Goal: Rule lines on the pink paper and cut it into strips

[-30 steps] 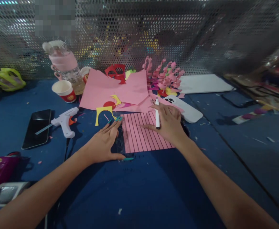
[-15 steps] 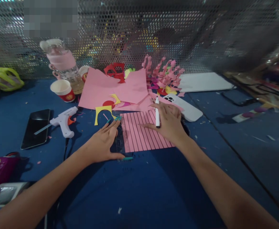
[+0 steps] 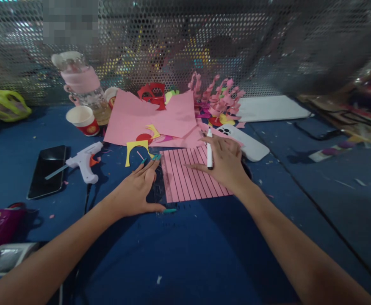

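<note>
A pink sheet of paper [image 3: 185,178] ruled with several dark, nearly parallel lines lies in the middle of the blue table. Along its left edge is a clear strip that looks like a ruler [image 3: 159,186]. My left hand [image 3: 137,186] rests there, thumb and fingers stretched apart, fingertips at the strip's far end and thumb near its close end. My right hand [image 3: 225,163] lies over the right part of the sheet, holding a white marker [image 3: 209,150] upright between its fingers, with the dark end down. Its thumb stretches across the lines.
Behind lie large pink sheets [image 3: 150,116], a yellow cutout [image 3: 137,147] and curled pink paper strips [image 3: 223,97]. A white phone [image 3: 247,144] sits right of my right hand. To the left are a glue gun [image 3: 85,163], black phone [image 3: 47,171], paper cup [image 3: 83,120] and bottle [image 3: 82,82].
</note>
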### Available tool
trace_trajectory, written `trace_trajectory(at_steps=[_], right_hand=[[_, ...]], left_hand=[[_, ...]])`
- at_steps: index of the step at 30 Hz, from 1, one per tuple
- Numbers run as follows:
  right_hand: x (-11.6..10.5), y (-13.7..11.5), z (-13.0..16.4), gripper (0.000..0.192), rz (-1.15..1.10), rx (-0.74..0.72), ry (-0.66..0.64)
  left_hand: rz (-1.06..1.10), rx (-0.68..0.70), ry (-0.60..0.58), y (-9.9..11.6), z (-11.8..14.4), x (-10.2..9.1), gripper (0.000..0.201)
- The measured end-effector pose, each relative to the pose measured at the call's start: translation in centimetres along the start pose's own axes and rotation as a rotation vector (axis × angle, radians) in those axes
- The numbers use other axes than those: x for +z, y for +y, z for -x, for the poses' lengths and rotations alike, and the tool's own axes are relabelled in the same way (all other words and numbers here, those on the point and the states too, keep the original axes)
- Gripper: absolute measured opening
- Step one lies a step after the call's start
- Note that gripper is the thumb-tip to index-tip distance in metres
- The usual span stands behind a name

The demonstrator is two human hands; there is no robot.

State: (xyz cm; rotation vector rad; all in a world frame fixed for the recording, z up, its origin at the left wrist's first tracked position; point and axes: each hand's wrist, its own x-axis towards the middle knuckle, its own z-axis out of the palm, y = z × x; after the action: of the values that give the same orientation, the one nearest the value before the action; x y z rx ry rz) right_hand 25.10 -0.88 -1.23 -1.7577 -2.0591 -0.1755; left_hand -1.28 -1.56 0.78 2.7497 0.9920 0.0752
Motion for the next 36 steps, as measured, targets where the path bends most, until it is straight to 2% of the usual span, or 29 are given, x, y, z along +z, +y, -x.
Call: trace_trajectory(at_steps=[24,36], right_hand=[[0.24,0.03,0.06,0.062,-0.012,0.009,0.020],[0.26,0.01,0.05,0.063,-0.013,0.019,0.019]], left_hand=[[0.003,0.015,0.016,-0.11,0.00,0.13,0.100],[0.024,0.005,-0.020,0.04,-0.08,-0.23,0.089]])
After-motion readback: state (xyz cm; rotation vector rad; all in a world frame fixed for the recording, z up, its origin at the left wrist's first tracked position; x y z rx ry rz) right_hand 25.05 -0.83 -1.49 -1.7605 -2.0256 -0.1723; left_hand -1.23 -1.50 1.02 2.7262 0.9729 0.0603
